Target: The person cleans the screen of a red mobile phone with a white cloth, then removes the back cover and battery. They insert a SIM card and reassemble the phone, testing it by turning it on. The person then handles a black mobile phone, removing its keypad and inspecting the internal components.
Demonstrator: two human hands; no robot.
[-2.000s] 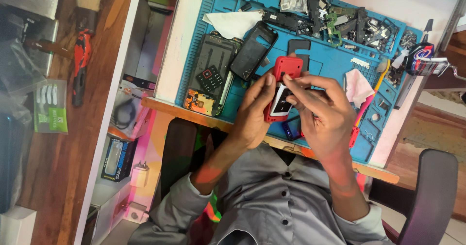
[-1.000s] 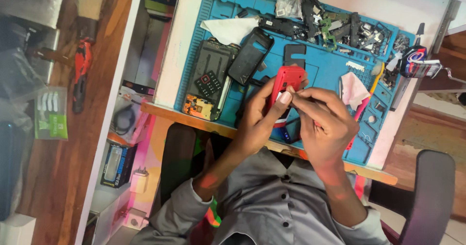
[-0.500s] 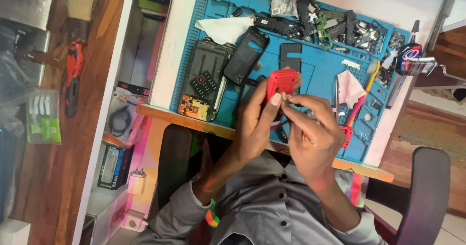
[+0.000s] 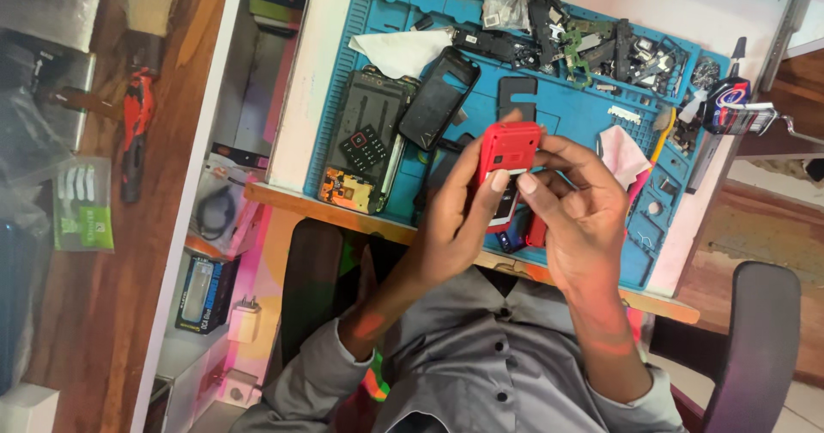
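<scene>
Hands both pinch the red phone (image 4: 508, 154) up over the blue repair mat (image 4: 566, 111), left hand (image 4: 459, 205) and right hand (image 4: 571, 197) gripping it; slip and it probably lands in the loose parts (image 4: 592, 42). Compared to a second ago it's lifted higher

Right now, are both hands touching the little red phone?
Touching. The head view shows the left hand wrapped round the red phone, and the right hand has fingertips on its edge.

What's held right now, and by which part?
A red phone, held between both hands: left hand on its left edge, right hand on its right side and lower front.
</scene>
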